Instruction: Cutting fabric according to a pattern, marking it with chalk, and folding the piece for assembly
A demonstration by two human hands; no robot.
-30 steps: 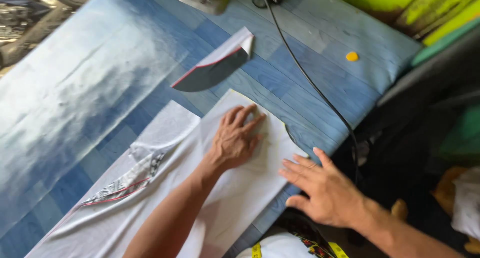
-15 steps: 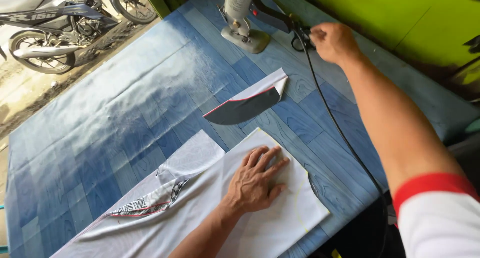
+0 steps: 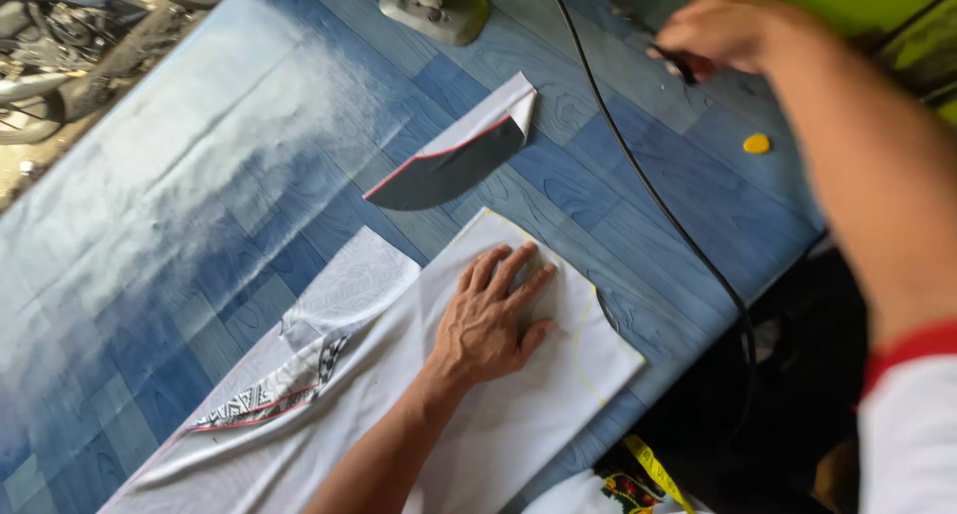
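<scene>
The left hand (image 3: 488,320) lay flat and open, fingers spread, palm down on the white fabric panel (image 3: 498,414) marked with a curved yellow chalk line, which was spread over the near edge of the blue wood-grain table (image 3: 249,175). The cloth lay directly under the palm and ran on down along the forearm towards the near left corner. The right hand (image 3: 723,30) was stretched out to the far side of the table, well apart from the cloth, with its fingers closed on a small dark object (image 3: 681,65); blur hid what that was.

Between the two hands ran a black power cable (image 3: 648,190), curving from the far edge to the near right edge, close beside the cloth's right corner. A dark grey curved fabric piece with a red edge and white backing (image 3: 454,155) lay just beyond the left fingertips. A patterned black-and-white strip (image 3: 269,399) lay tucked at the cloth's left side. A small yellow chalk piece (image 3: 757,143) sat near the right forearm, and a grey metal machine base (image 3: 434,10) stood at the far edge.
</scene>
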